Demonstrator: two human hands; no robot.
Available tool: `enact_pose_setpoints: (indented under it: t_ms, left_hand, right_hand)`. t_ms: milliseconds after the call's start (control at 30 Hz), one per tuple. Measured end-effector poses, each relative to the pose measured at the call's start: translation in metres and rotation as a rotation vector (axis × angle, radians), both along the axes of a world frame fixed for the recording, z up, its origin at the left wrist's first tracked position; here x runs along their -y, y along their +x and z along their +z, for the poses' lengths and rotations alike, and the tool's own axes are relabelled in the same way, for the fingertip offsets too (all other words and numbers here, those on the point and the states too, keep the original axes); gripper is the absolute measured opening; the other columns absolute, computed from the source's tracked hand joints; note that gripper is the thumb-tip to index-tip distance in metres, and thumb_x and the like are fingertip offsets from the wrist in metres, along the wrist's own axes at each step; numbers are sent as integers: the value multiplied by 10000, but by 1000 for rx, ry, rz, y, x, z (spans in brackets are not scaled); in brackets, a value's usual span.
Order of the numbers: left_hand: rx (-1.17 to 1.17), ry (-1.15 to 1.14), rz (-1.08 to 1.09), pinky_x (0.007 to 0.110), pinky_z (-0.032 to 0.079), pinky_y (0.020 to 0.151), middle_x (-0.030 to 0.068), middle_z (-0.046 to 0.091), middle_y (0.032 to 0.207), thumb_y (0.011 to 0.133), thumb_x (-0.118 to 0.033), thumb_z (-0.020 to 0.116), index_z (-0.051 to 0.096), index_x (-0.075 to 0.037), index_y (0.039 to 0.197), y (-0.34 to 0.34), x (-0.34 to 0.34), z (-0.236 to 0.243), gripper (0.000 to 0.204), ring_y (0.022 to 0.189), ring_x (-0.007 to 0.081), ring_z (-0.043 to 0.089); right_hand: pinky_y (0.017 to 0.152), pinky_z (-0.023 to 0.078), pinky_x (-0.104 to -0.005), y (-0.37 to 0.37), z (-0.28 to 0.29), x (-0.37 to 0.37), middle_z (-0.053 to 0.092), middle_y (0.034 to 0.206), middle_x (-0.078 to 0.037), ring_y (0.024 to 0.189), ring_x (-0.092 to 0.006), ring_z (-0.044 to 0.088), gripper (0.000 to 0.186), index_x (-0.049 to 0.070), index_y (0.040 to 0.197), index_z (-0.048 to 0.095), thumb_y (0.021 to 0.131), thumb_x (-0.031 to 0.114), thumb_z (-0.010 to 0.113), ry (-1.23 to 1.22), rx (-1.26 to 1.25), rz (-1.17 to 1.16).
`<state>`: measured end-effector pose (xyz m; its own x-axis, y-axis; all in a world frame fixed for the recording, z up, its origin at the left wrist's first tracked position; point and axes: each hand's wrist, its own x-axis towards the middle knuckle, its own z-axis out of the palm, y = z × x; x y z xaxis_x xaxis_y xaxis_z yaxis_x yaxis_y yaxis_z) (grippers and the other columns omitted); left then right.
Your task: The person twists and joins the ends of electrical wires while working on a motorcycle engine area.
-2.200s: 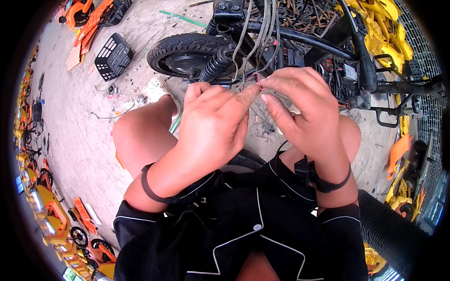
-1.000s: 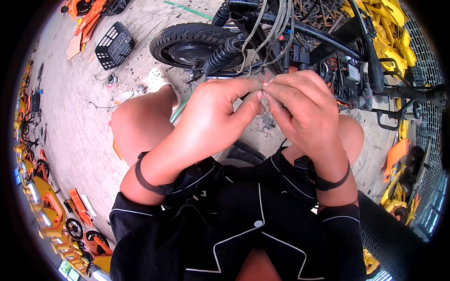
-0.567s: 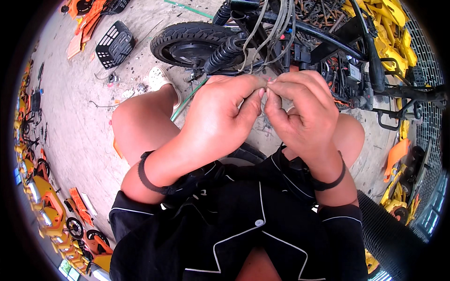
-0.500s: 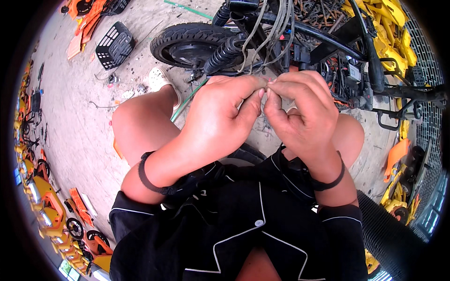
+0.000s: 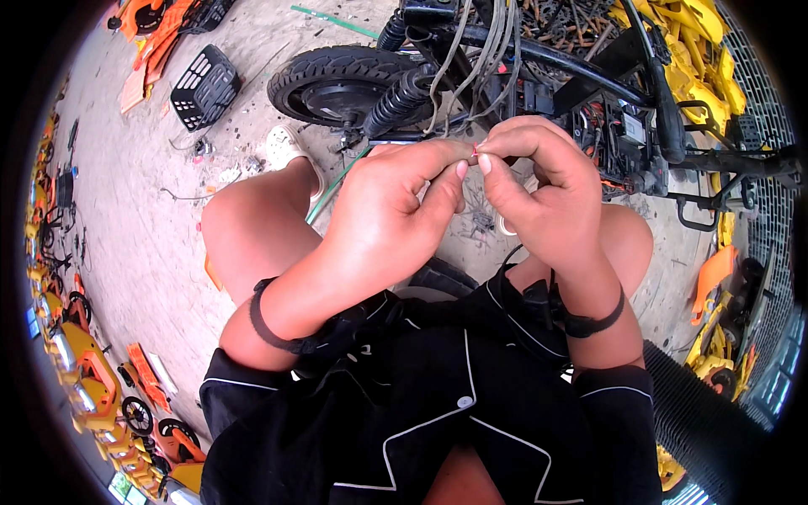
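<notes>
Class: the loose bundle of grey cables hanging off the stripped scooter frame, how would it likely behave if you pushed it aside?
The grey cables sag in curves, so probably floppy. They look thin, likely light. Fixed to the scooter frame, they may swing back.

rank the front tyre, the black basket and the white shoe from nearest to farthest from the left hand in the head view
From the left hand:
1. White shoe, just past the left knee, to the hand's upper left.
2. Front tyre, straight ahead on the ground, a little farther up.
3. Black basket, farthest, off to the far upper left on the sandy ground.
</notes>
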<state>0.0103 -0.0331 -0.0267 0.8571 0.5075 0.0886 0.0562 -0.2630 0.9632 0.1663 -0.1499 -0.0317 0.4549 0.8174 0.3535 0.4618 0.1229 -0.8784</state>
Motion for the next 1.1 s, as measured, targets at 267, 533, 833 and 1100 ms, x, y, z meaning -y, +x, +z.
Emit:
enact_pose_setpoints:
  t_ms: [267,533,833,1100]
  left_hand:
    - [16,142,35,282,557,723,92,760,850,1005,-24,643,733,33,1161,4,-1,-4,189,793,126,708]
    - [12,130,41,278,557,749,96,764,883,1008,-27,644,732,30,1189,3,2,5,209,814,130,706]
    - [127,-165,32,262,565,816,79,757,1016,1037,-24,624,707,58,1215,3,5,3,213,906,105,678]
    - [75,-178,37,258,554,802,79,736,1041,1043,-21,612,705,49,1193,-2,8,5,189,866,101,663]
  right_hand:
    - [750,563,-344,-6,15,0,726,975,-94,857,-267,690,230,38,1032,744,813,45,814,1,509,-85]
    - [749,567,-352,-10,12,0,739,984,-87,852,-268,691,225,34,1025,750,807,33,808,65,623,-143]
    - [757,556,-374,-15,6,-5,730,947,-98,844,-276,683,198,31,963,736,779,7,806,140,670,-189]
    - [739,547,-334,-4,5,-7,708,935,-86,824,-246,672,144,36,908,690,791,-16,757,99,283,-56]
